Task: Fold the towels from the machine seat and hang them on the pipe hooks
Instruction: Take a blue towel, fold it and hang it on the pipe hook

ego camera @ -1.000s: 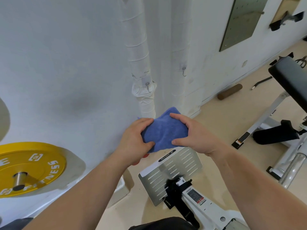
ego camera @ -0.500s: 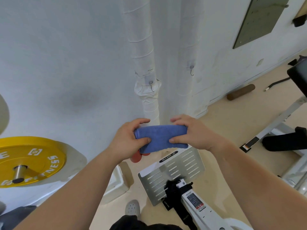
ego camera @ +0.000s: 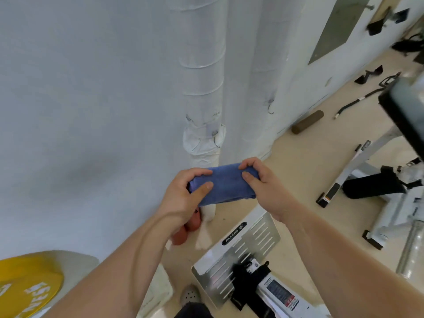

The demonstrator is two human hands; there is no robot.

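A blue towel (ego camera: 226,185), folded into a narrow band, is held level in front of the white wrapped pipes. My left hand (ego camera: 183,196) grips its left end and my right hand (ego camera: 261,180) grips its right end. The left pipe (ego camera: 202,72) carries a small hook (ego camera: 216,141) just above the towel. A second hook (ego camera: 270,107) hangs on the right pipe (ego camera: 261,76), higher and to the right. Both hooks are bare.
A white perforated footplate (ego camera: 241,251) of a machine lies on the floor below my hands. A yellow weight plate (ego camera: 27,288) sits at lower left. A black padded bench (ego camera: 408,120) and its white frame stand at right. A brown roller (ego camera: 307,122) lies by the wall.
The towel went from a loose bunch to a flat narrow band stretched between both hands. The view has tilted and shifted, so the pipes and hooks look closer.
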